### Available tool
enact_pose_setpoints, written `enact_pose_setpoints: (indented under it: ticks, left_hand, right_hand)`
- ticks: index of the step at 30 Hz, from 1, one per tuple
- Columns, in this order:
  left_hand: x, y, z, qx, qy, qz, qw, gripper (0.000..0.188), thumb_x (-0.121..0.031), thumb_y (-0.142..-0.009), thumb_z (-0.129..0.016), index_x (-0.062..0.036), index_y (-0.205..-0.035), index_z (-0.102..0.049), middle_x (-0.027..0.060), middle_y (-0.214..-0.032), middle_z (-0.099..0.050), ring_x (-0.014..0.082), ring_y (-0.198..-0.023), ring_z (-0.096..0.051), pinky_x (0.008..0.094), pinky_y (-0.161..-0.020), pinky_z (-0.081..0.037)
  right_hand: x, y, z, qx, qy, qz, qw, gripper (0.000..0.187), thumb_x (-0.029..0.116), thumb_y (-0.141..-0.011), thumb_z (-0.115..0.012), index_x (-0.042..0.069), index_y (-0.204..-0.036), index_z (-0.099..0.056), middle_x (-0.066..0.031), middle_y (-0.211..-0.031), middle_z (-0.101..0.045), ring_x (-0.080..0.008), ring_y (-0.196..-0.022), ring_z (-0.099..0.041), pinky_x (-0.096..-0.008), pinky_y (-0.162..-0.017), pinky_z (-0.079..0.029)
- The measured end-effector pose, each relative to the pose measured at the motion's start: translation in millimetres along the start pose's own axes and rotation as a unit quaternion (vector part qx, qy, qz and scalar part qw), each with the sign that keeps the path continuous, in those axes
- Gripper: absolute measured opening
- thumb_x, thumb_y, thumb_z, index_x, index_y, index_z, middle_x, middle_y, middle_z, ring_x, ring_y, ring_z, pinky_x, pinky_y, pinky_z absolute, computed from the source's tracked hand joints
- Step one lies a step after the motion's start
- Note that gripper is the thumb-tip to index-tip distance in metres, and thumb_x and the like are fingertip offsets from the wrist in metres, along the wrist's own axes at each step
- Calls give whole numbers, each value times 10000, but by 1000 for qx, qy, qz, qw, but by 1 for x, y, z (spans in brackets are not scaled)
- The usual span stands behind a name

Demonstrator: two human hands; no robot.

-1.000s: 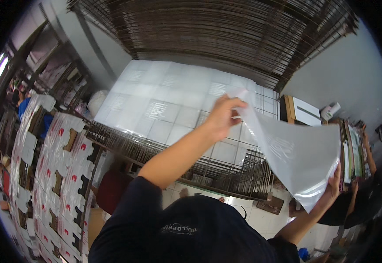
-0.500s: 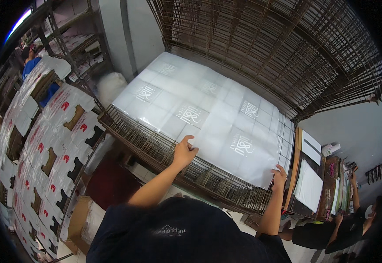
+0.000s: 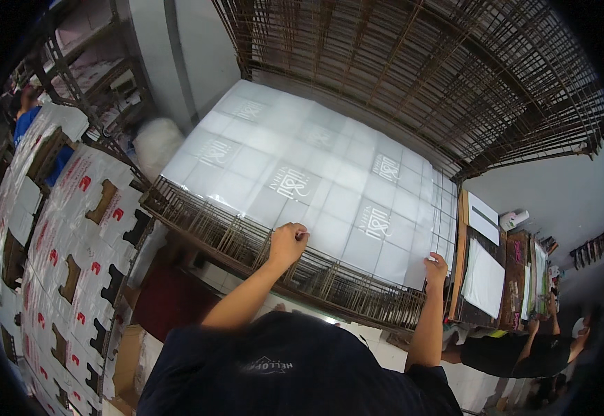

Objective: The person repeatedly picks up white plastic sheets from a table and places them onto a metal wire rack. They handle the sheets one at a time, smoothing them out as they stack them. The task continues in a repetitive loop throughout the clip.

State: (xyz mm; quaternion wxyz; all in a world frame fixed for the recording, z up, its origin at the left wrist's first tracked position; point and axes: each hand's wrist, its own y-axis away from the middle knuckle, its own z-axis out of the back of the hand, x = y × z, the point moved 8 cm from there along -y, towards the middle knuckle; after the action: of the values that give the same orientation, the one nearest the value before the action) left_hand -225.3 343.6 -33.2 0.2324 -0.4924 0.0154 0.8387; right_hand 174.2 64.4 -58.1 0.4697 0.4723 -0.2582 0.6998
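Note:
Translucent frosted plastic sheets [image 3: 326, 234] with white printed designs lie side by side, partly overlapping, on a wire drying rack [image 3: 443, 229] in front of me. My left hand [image 3: 289, 243] is closed at their near edge, fingertips pinching the plastic edge. At the near right corner, my right hand [image 3: 436, 270] pinches the edge of the rightmost sheet between thumb and fingers. The rack's bare wire grid shows just beyond that corner. Below the sheets, more stacked wire layers [image 3: 236, 236] show along the front.
Raised wire racks [image 3: 413, 76] slant over the far side. To the left stand stacks of white printed, plastic-wrapped packs [image 3: 73, 229] with cut-out handles. A side table holds white sheets [image 3: 484, 277] at right. Another person in dark clothes [image 3: 510, 353] works beyond it.
My left hand's fingers have curled closed at the sheet edge. My right hand has tightened into a pinch at the corner. The whole view has shifted slightly.

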Motion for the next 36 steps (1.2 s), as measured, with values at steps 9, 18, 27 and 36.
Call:
enact_pose_setpoints:
  ticks: [9, 18, 27, 36]
  left_hand:
    - [2, -5, 4, 3, -31, -34, 999, 121, -121, -708, -700, -28, -777, -665, 145, -717, -609, 277, -628, -609, 351, -573, -482]
    - [6, -4, 0, 22, -37, -32, 999, 90, -100, -707, -688, -32, -762, -666, 112, -717, -608, 254, -629, -618, 343, -600, -501]
    - [4, -5, -3, 31, -47, -38, 998, 84, -88, -710, -686, -28, -765, -666, 110, -720, -605, 244, -633, -625, 334, -594, -503]
    - [2, -4, -3, 34, -41, -45, 998, 104, -98, -715, -690, -28, -785, -663, 116, -767, -593, 247, -629, -622, 326, -580, -499]
  right_hand:
    - [3, 6, -6, -17, 22, -3, 1000, 260, 52, -766, -644, 34, -1020, -588, -9, -667, -549, -92, -593, -472, -245, -543, -368]
    - [-9, -2, -6, -45, 26, 30, 998, 250, 48, -747, -666, 26, -989, -609, -34, -688, -590, -90, -613, -502, -243, -547, -378]
    - [-13, -2, -2, -67, 51, 56, 995, 252, 61, -737, -669, 21, -981, -622, -78, -715, -631, -108, -637, -558, -256, -576, -427]
    - [-16, -4, -2, -73, 33, 68, 994, 228, 84, -746, -676, 2, -952, -624, -81, -693, -638, -120, -605, -562, -260, -560, -431]
